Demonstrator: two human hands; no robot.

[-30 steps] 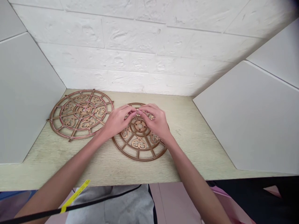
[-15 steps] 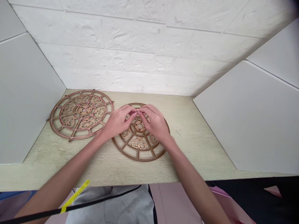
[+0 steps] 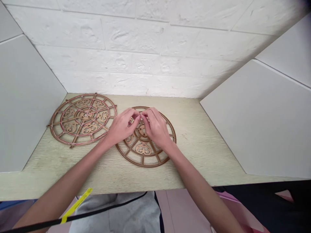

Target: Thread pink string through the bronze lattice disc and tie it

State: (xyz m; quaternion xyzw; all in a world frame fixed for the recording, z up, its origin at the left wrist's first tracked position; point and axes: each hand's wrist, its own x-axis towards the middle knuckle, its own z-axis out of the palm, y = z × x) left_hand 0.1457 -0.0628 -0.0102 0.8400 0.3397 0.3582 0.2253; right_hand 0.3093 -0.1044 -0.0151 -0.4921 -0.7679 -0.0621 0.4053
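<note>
Two round openwork discs of bronze-brown fretwork lie flat on the tabletop, each with rings, spokes and scroll shapes. The left disc (image 3: 82,119) has a thin pale cord running along its spokes and rings. My left hand (image 3: 120,126) and my right hand (image 3: 155,127) hover over the upper part of the right disc (image 3: 143,155), hiding part of it and its hub. Their fingertips meet near its upper rim, pinching what looks like a thin pale strand (image 3: 141,115), too fine to see clearly.
A pale wood-grain tabletop (image 3: 206,152) ends at a front edge near me. A white brick-textured wall (image 3: 121,55) stands behind it, with white panels at the left (image 3: 26,97) and right (image 3: 257,123). A yellow lanyard tag (image 3: 76,205) and black cord hang below the edge.
Both hands have shifted slightly left over the right disc, and the fingers have curled closer together. The whole view has also moved a little. The discs stay in place on the table.
</note>
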